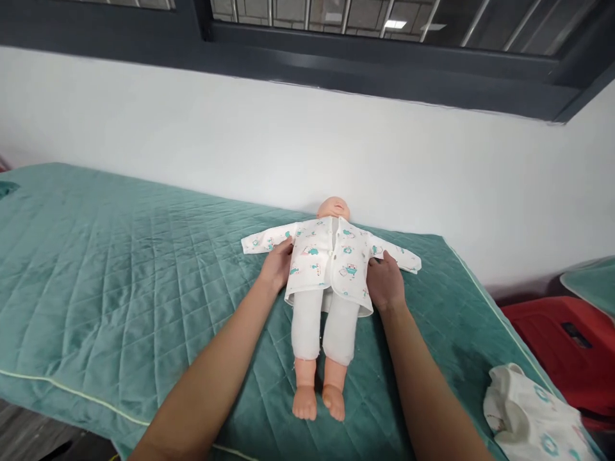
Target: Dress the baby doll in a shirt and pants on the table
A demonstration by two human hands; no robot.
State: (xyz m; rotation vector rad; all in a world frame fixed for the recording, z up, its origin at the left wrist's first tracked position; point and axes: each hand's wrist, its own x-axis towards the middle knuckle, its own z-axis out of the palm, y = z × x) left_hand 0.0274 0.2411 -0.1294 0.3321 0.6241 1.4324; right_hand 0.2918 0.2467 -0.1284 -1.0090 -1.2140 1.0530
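Observation:
A baby doll (325,301) lies on its back on a green quilted bed (120,282), head toward the wall, bare feet toward me. It wears a white printed jacket (331,256) with sleeves spread out and white trousers. My left hand (277,266) rests against the doll's side under the left-hand sleeve, fingers curled on the jacket's edge. My right hand (384,282) lies against the opposite side, fingers closed on the jacket's cloth near the other sleeve.
A white wall (307,147) runs behind the bed under a dark window frame. A crumpled white printed garment (528,416) lies at the bed's near right corner. A red plastic object (562,346) stands on the floor to the right.

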